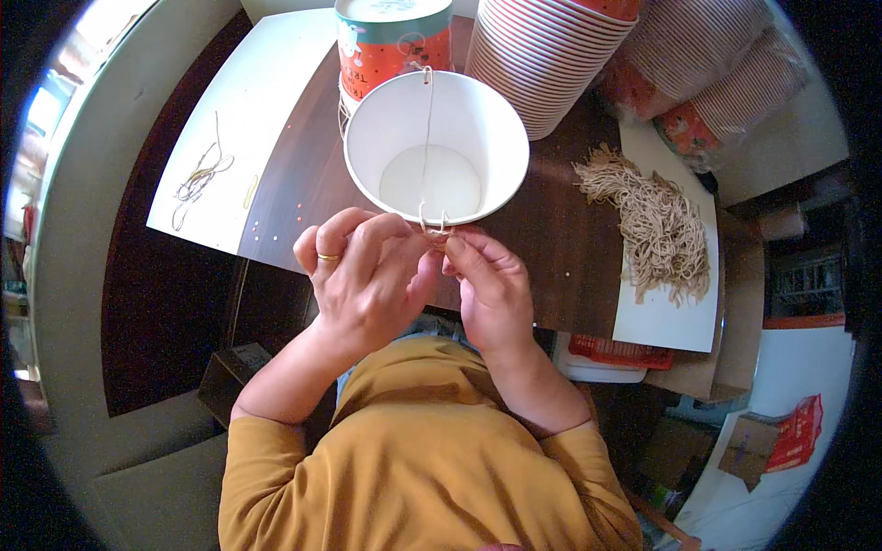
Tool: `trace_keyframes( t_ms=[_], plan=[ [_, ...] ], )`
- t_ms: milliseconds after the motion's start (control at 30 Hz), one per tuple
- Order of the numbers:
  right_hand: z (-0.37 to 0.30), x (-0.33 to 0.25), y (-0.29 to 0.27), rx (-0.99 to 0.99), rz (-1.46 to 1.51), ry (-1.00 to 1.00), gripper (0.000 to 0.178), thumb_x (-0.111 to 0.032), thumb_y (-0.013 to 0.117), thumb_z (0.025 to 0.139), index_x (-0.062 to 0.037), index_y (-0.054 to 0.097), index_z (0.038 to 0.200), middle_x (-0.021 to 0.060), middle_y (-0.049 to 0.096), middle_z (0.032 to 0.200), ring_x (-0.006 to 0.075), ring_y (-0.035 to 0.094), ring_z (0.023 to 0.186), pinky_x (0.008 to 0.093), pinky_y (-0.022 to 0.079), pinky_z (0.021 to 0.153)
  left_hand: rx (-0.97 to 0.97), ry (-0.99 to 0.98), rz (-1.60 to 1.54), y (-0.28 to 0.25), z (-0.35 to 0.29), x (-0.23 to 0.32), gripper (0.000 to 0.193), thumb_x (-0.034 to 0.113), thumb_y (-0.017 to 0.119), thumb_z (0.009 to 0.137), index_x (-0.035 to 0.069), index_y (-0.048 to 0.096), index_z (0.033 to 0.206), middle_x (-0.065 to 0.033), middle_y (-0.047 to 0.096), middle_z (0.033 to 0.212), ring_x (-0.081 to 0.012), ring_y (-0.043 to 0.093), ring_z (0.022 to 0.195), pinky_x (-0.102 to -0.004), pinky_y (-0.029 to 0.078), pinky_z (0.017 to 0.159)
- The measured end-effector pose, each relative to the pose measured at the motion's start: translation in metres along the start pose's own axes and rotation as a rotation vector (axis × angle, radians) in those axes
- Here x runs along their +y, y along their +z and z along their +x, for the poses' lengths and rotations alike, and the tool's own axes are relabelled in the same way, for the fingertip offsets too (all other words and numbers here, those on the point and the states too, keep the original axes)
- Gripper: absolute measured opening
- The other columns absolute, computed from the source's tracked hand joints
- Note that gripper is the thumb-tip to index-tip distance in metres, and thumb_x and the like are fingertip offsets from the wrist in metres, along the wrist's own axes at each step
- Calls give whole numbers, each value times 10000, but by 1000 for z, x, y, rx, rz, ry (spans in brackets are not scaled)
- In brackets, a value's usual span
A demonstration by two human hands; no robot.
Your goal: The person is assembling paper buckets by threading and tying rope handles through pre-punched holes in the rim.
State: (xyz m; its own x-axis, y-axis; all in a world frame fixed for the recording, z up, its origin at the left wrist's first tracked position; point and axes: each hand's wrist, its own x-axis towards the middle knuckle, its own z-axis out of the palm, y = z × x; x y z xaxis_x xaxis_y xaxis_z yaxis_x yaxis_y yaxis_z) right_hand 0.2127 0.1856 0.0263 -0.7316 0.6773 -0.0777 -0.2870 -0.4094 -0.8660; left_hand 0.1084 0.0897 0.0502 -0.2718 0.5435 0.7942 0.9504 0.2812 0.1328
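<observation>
A white-lined paper bucket (367, 151) stands on the table before me, its mouth tipped toward me. A thin beige cord (426, 138) passes through the far rim, crosses the opening and comes out at the near rim in small loops. Just outside that near rim, my left hand (363, 266), wearing a ring, pinches the cord with bent fingers. My right hand (491, 285) grips the same cord close beside it, thumb against index finger. The two hands' fingertips nearly meet. Some of the left fingertips are hidden behind the hand.
Behind stands a red and green bucket (395, 50), beside a tall stack of nested buckets (551, 55). Bagged stacks (698, 64) fill the far right. A heap of cut cords (661, 230) lies at right, loose strands (202, 174) at left. A red basket (620, 353) sits below the table's edge.
</observation>
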Motion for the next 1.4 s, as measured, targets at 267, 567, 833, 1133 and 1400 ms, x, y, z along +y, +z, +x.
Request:
trace_keyframes(
  t_ms=[267,567,833,1133,1400],
  plan=[
    [-2,1,-1,-12,-12,-16,178,-144,637,898,-10,687,1005,36,688,960,79,599,884,231,466,809,20,6,-53,-2,2,0,229,178,735,638,207,673,856,60,596,916,-160,556,854,-334,309,801],
    [-2,5,2,52,-188,-116,174,-119,608,916,17,683,997,48,669,971,82,592,890,227,462,812,10,37,-5,2,-1,1,255,180,752,650,192,688,897,61,601,914,-155,553,869,-342,305,813],
    [-5,6,7,47,-63,-120,185,-126,582,937,11,657,1036,45,665,984,90,591,902,236,472,822,37,55,-1,6,-5,2,231,193,721,655,163,690,882,62,616,925,-148,555,889,-351,289,817],
    [-10,15,13,105,40,-75,214,-109,566,937,16,638,1095,62,669,1018,108,589,905,247,443,845,74,71,27,14,-11,5,218,216,688,637,148,676,844,56,618,918,-142,542,871,-371,270,795],
    [-11,8,16,113,-46,-103,191,-81,552,937,24,659,1057,62,656,1035,107,585,936,245,449,852,78,67,46,12,-5,4,149,221,691,654,176,660,793,76,598,877,-140,532,864,-374,265,796]
  ],
)
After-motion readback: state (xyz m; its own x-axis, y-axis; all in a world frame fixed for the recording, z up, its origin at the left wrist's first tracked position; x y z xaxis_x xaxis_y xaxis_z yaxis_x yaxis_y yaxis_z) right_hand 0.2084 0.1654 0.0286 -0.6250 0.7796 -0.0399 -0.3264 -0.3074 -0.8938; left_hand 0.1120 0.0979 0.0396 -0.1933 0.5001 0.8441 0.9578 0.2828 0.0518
